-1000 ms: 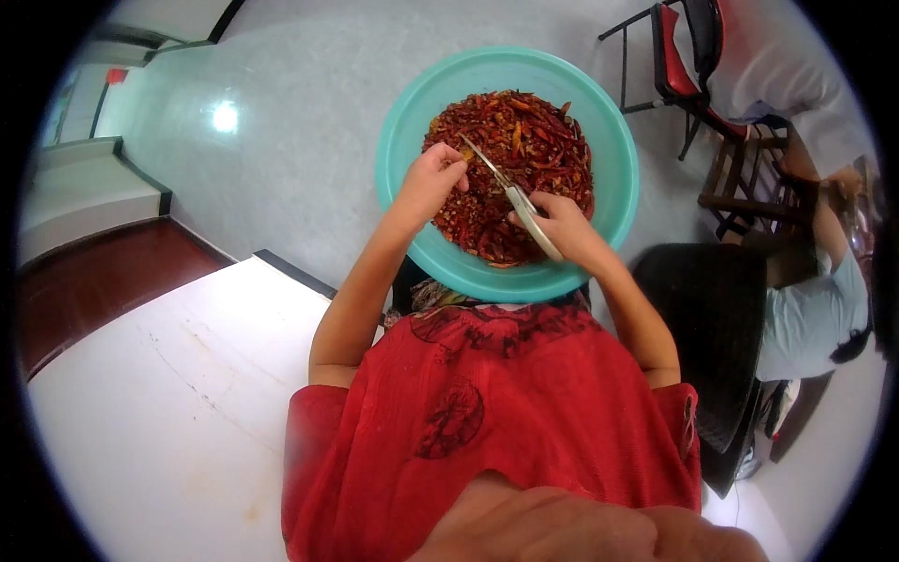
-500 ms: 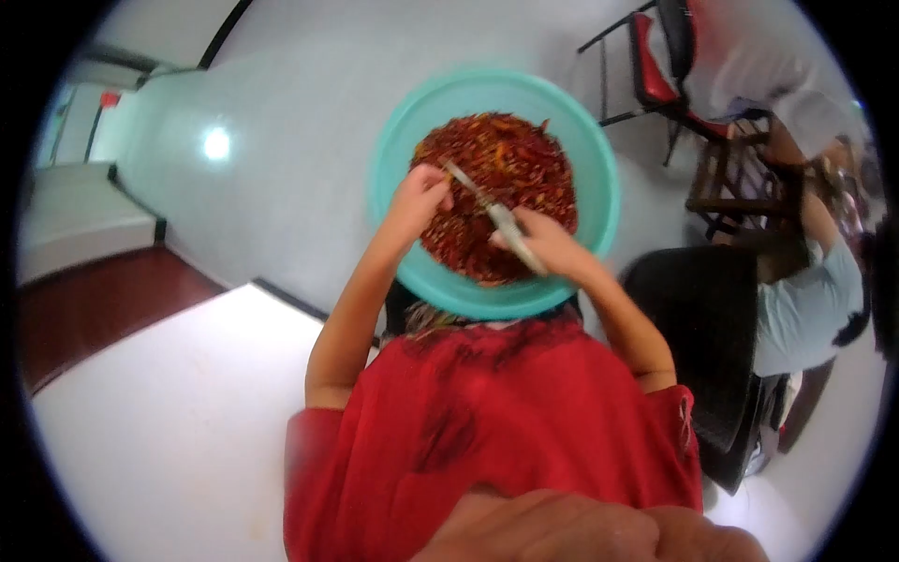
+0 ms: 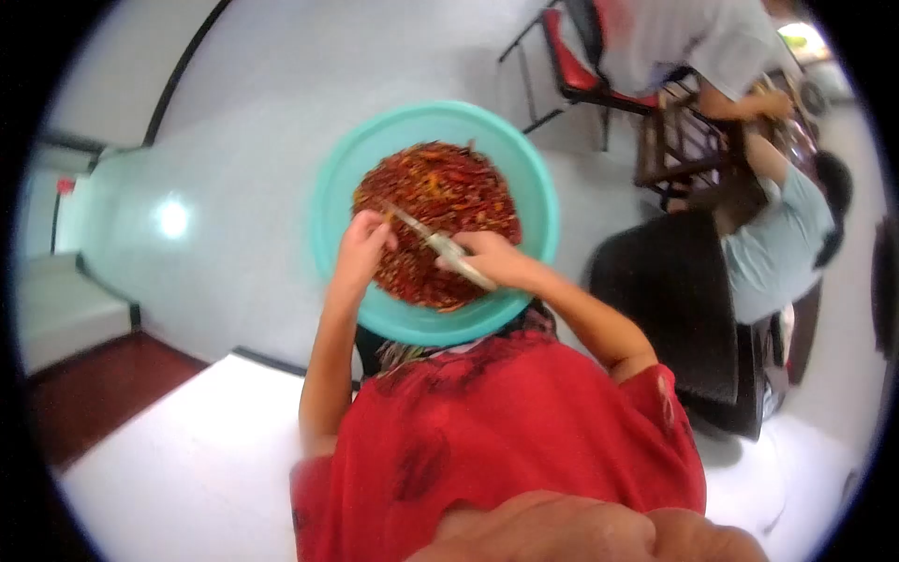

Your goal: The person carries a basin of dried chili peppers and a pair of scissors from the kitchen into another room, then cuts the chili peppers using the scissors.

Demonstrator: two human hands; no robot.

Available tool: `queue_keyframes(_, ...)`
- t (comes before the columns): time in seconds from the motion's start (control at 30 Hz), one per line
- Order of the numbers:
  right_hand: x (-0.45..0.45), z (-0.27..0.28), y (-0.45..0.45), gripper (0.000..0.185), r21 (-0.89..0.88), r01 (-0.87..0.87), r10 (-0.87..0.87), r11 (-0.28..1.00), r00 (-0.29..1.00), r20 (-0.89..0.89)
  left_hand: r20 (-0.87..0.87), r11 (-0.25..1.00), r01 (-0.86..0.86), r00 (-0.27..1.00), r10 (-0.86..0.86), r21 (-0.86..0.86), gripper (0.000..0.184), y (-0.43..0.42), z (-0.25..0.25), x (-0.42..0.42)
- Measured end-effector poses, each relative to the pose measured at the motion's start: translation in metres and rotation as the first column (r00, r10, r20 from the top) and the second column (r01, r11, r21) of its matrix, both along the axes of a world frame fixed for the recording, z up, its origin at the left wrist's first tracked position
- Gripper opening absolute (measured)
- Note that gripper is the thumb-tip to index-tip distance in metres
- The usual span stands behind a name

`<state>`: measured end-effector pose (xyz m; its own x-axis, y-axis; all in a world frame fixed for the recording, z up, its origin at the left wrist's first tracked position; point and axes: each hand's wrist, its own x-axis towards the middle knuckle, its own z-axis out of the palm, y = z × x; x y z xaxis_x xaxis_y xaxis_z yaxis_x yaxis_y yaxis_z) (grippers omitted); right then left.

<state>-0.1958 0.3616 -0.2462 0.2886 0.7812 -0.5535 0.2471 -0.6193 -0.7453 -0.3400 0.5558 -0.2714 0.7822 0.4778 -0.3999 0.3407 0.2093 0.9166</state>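
A turquoise plastic basin (image 3: 536,201) rests at my lap, holding a heap of dried red chili peppers (image 3: 440,183) with cut pieces and pale seeds among them. My right hand (image 3: 492,258) grips scissors (image 3: 451,251) by their pale handles, the blades pointing up and left over the heap. Close to the blade tips, my left hand (image 3: 363,242) is pinched shut on a small orange-red bit, seemingly a dried chili. Both hands are above the basin; the fingers are slightly blurred.
To the right, a person in a light blue shirt (image 3: 777,244) sits on a black chair (image 3: 670,300). Beyond, another person in a white shirt (image 3: 688,42) is by a red-seated chair (image 3: 569,56) and a wooden frame (image 3: 679,140). A white table (image 3: 206,459) stands at my left.
The camera view has turned, so the basin and both hands appear further left and lower. The people at the right show more fully. Scissors and left hand keep nearly the same relation.
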Motion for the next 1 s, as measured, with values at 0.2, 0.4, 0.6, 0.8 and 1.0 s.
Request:
queue_keyframes(0.2,-0.005,0.002,0.003,0.074,0.065,-0.049,0.051,0.997,0.998,-0.036,-0.008,0.999,-0.045,0.999,0.044,-0.002,0.015,0.001,-0.006,-0.002)
queue_keyframes(0.4,-0.007,-0.010,0.000,0.063,0.082,-0.052,0.052,0.995,0.999,0.011,0.033,1.000,0.020,0.999,-0.021,0.015,0.017,-0.001,-0.008,-0.002)
queue_keyframes(0.6,-0.007,-0.008,0.000,0.063,0.114,-0.037,0.037,0.993,0.999,0.006,-0.073,0.996,0.050,0.996,-0.056,-0.079,0.022,0.000,0.006,0.000)
queue_keyframes(0.8,-0.006,-0.005,0.001,0.064,0.132,-0.040,0.041,0.990,0.999,-0.005,-0.115,0.980,0.003,0.993,-0.026,-0.198,0.022,0.001,0.016,0.001)
queue_keyframes(1.0,-0.008,-0.001,0.002,0.058,0.121,-0.018,0.023,0.993,0.999,-0.045,-0.109,0.974,0.034,0.992,-0.060,-0.225,0.019,0.003,0.010,-0.001)
